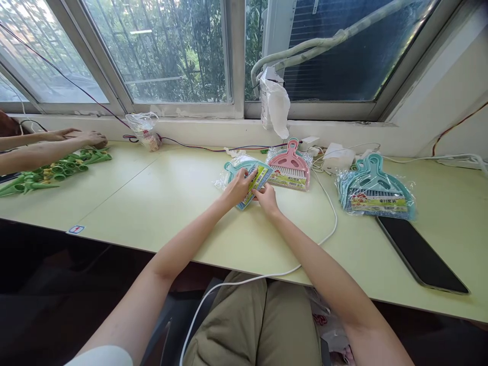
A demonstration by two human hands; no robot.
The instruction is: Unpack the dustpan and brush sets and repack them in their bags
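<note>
A blue dustpan-and-brush set (pixel 260 179) in a clear wrapper lies tilted between my hands, its handle toward the upper left. My left hand (pixel 239 186) is closed on the pack, with fingers across its printed label. At the lower right edge, my right hand (pixel 267 198) grips the same pack, its fingertips partly hidden. Just behind it, a pink dustpan-and-brush set (pixel 292 165) rests on the table in its wrapper. Farther right sits a stack of wrapped blue dustpan sets (pixel 375 185).
A black phone (pixel 423 254) lies at the right of the table (pixel 183 203). A white cable (pixel 332 229) loops over the edge. Tissue packaging (pixel 275 101) and a plastic bag (pixel 145 133) stand by the window. At far left, another person's hands (pixel 86 138) are over green pieces (pixel 63 170).
</note>
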